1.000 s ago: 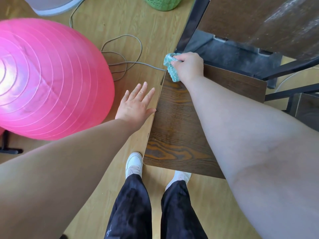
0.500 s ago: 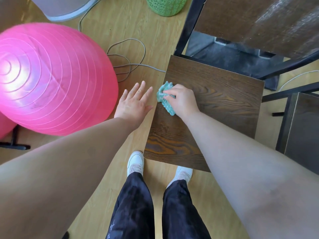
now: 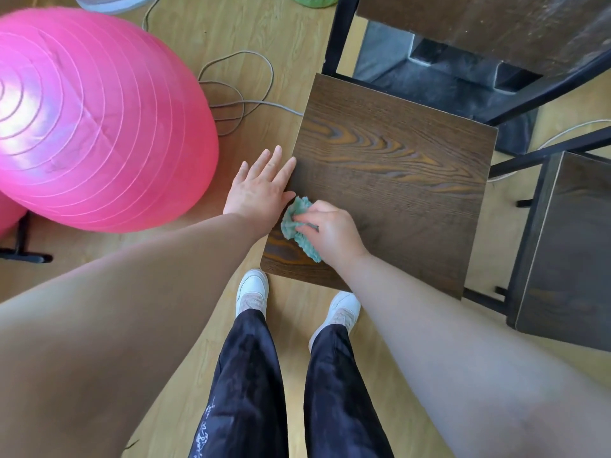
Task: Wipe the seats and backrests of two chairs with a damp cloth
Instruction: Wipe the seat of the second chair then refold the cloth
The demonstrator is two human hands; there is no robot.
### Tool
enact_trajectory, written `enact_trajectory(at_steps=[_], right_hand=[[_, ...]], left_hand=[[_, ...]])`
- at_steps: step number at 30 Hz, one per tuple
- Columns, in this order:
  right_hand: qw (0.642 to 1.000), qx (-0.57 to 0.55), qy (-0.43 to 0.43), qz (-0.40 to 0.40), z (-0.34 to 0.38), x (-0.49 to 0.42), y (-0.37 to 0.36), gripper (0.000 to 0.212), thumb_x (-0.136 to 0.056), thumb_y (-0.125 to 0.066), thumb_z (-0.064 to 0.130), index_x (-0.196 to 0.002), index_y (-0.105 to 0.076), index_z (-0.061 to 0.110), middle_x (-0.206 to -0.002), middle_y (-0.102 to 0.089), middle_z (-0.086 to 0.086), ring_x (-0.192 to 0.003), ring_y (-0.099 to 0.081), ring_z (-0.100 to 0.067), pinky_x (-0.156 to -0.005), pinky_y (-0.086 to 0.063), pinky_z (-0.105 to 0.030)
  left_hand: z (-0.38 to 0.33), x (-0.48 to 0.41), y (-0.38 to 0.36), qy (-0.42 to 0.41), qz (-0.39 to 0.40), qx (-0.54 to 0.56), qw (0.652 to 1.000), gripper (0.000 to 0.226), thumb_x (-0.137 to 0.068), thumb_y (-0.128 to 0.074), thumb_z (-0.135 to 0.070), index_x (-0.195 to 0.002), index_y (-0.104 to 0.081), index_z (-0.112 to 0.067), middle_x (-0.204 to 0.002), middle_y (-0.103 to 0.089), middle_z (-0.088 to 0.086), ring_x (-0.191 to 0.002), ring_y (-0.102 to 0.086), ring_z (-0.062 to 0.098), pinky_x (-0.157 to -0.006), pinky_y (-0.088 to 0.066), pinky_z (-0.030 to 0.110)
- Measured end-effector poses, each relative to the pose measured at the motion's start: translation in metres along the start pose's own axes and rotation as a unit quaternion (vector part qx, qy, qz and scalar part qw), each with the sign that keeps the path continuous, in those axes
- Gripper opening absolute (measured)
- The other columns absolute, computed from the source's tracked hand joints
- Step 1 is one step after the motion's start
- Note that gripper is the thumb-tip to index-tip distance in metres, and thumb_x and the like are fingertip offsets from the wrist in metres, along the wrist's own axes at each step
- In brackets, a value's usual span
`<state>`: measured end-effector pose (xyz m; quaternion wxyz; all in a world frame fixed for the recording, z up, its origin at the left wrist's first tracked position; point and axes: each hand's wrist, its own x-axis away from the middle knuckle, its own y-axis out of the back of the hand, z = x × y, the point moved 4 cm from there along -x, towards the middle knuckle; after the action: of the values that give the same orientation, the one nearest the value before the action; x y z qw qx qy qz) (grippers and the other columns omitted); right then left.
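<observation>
My right hand [image 3: 330,233] curled its fingers round the cloth [image 3: 297,223] low-left on the seat [image 3: 396,180], left hand [image 3: 261,193] spread flat alongside; I judged backrest [image 3: 479,24] and second chair [image 3: 568,246] unwiped

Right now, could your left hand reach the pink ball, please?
Probably yes: the left hand lies open beside the seat, holding nothing, with only bare floor between it and the ball.

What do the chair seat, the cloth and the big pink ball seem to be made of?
The chair seat: wood or wood-look laminate, dark brown, matt; bold grain lines show. The cloth: soft teal textile, perhaps microfibre or terry; it looks fluffy and crumpled. The pink ball: glossy plastic or rubber, with moulded rings and a bright highlight.
</observation>
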<state>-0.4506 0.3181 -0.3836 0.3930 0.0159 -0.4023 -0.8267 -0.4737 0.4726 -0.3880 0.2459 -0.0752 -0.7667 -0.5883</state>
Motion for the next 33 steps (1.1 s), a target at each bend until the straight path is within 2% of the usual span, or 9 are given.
enact_trajectory(at_steps=[7,14,16,19,21,23,25,28,33], right_hand=[[0.998,-0.007,0.031,0.054,-0.006,0.058,-0.027,0.019,-0.080,-0.073,0.006,-0.098,-0.079,0.010,-0.092,-0.068,-0.007,-0.088,-0.065,-0.029,-0.085,-0.055,-0.035],[0.994,0.009,0.035,0.105,-0.009,0.095,-0.035,0.018,-0.087,-0.067,0.007,-0.102,-0.078,0.007,-0.097,-0.065,-0.010,-0.095,-0.060,-0.032,-0.079,-0.054,-0.041],[0.997,-0.015,0.015,0.076,-0.016,0.101,-0.019,0.018,-0.089,-0.067,0.010,-0.103,-0.078,0.008,-0.097,-0.066,-0.008,-0.093,-0.061,-0.029,-0.081,-0.053,-0.037],[0.996,-0.071,-0.035,-0.045,-0.039,0.097,0.036,0.017,-0.089,-0.071,0.010,-0.104,-0.079,0.009,-0.092,-0.066,-0.002,-0.082,-0.060,-0.013,-0.077,-0.045,-0.016],[0.989,-0.061,-0.063,-0.123,-0.063,0.086,0.082,0.016,-0.086,-0.074,0.008,-0.102,-0.079,0.008,-0.091,-0.067,-0.002,-0.079,-0.055,-0.004,-0.076,-0.038,-0.004],[0.978,-0.035,-0.102,-0.178,-0.090,0.071,0.123,0.016,-0.086,-0.075,0.010,-0.102,-0.079,0.008,-0.094,-0.067,-0.003,-0.081,-0.054,-0.003,-0.077,-0.034,0.001],[0.968,-0.011,-0.152,-0.201,-0.118,0.054,0.156,0.020,-0.089,-0.072,0.015,-0.107,-0.077,0.009,-0.102,-0.066,-0.004,-0.088,-0.056,-0.007,-0.080,-0.033,0.002],[0.947,-0.024,-0.237,-0.215,-0.155,0.031,0.190,0.025,-0.096,-0.066,0.024,-0.117,-0.073,0.014,-0.113,-0.060,0.004,-0.102,-0.059,-0.012,-0.084,-0.043,-0.009],[0.936,-0.006,-0.292,-0.196,-0.174,0.000,0.190,0.031,-0.097,-0.063,0.032,-0.125,-0.068,0.018,-0.124,-0.058,0.003,-0.106,-0.058,-0.014,-0.079,-0.046,-0.017]], left_hand=[[-0.022,-0.003,-0.006,-0.009,-0.001,-0.027,1.000,0.063,-0.106,-0.032,-0.045,-0.159,-0.004,-0.028,-0.168,0.004,-0.001,-0.154,0.004,0.019,-0.124,-0.008,0.046],[-0.036,-0.010,-0.011,-0.002,-0.002,-0.050,0.999,0.063,-0.106,-0.031,-0.047,-0.160,-0.004,-0.028,-0.168,0.005,-0.002,-0.154,0.004,0.020,-0.124,-0.009,0.047],[-0.039,-0.010,-0.015,0.004,-0.008,-0.068,0.998,0.065,-0.105,-0.033,-0.048,-0.159,-0.004,-0.027,-0.167,0.005,-0.001,-0.154,0.004,0.021,-0.124,-0.010,0.048],[-0.040,-0.009,-0.017,0.011,-0.016,-0.058,0.998,0.066,-0.104,-0.035,-0.047,-0.159,-0.007,-0.026,-0.168,0.004,0.000,-0.154,0.004,0.021,-0.123,-0.009,0.048],[-0.038,-0.009,-0.016,0.007,-0.022,-0.053,0.998,0.065,-0.104,-0.036,-0.047,-0.159,-0.009,-0.026,-0.168,0.003,0.000,-0.154,0.004,0.021,-0.123,-0.009,0.049],[-0.037,-0.010,-0.016,0.004,-0.022,-0.059,0.998,0.066,-0.103,-0.036,-0.049,-0.159,-0.010,-0.027,-0.168,0.003,0.000,-0.154,0.003,0.021,-0.123,-0.009,0.049],[-0.036,-0.010,-0.016,0.005,-0.019,-0.069,0.997,0.066,-0.103,-0.034,-0.050,-0.160,-0.008,-0.027,-0.168,0.004,-0.001,-0.154,0.004,0.021,-0.123,-0.008,0.050],[-0.036,-0.010,-0.016,0.006,-0.017,-0.094,0.995,0.067,-0.103,-0.030,-0.052,-0.159,-0.004,-0.028,-0.167,0.004,-0.001,-0.154,0.006,0.021,-0.123,-0.007,0.051],[-0.034,-0.011,-0.018,0.003,-0.017,-0.123,0.992,0.067,-0.102,-0.026,-0.054,-0.159,-0.002,-0.029,-0.167,0.003,-0.002,-0.154,0.006,0.021,-0.123,-0.007,0.052]])
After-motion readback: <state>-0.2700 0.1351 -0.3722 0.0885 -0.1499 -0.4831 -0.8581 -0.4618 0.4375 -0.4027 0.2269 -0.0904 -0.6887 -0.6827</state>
